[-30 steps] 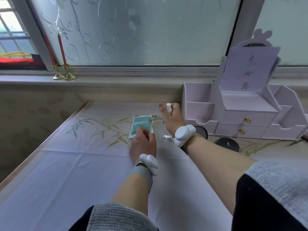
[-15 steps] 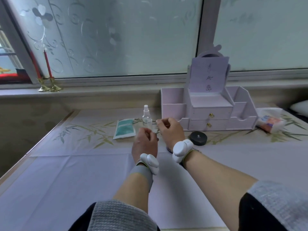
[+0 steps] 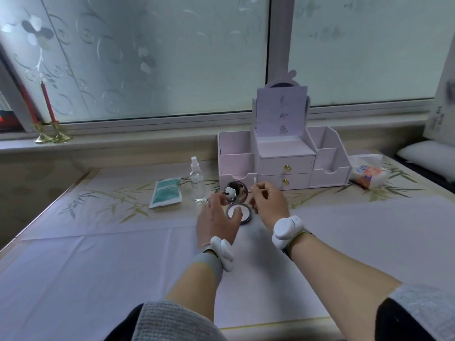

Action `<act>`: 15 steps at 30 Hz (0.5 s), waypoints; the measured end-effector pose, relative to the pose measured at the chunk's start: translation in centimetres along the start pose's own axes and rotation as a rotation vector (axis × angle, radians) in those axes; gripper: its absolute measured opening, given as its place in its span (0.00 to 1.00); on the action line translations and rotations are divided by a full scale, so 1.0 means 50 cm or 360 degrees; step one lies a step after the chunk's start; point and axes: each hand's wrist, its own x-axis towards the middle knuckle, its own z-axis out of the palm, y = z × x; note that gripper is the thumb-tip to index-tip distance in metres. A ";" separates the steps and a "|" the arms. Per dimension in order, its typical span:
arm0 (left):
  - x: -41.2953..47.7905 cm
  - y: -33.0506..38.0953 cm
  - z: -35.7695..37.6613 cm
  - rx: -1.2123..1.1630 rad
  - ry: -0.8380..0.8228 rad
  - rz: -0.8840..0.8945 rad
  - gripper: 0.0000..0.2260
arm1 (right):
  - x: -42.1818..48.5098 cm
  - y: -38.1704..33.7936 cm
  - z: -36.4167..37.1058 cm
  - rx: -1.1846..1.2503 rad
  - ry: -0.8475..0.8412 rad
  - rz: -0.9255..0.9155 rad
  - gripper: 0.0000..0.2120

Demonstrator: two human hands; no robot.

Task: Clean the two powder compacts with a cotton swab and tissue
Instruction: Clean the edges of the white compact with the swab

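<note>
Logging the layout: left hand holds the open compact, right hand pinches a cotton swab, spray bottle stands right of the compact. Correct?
Not quite. The head view shows the spray bottle standing left of the compact, between it and the teal packet. The rest holds: the left hand holds the open compact, the right hand pinches a cotton swab.

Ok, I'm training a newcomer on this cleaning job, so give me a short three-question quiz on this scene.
1. True or false: the compact that the left hand holds is open.
2. What does the right hand pinch? A) cotton swab B) brush C) comb
3. Fill in: the teal packet lies to the ___ of the spray bottle.
Key: 1 true; 2 A; 3 left.
</note>
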 end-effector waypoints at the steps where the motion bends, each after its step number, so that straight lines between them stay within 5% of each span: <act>1: -0.002 -0.012 0.000 0.0082 0.0010 -0.0002 0.18 | -0.002 0.012 -0.011 -0.0042 0.0018 -0.0014 0.08; 8: -0.010 -0.031 0.017 0.0363 -0.0161 -0.0101 0.40 | -0.003 0.088 -0.053 -0.0676 -0.0050 -0.0100 0.09; 15: 0.001 -0.028 0.041 0.0485 -0.0246 0.0012 0.43 | 0.003 0.088 -0.034 -0.0810 -0.0113 -0.0280 0.07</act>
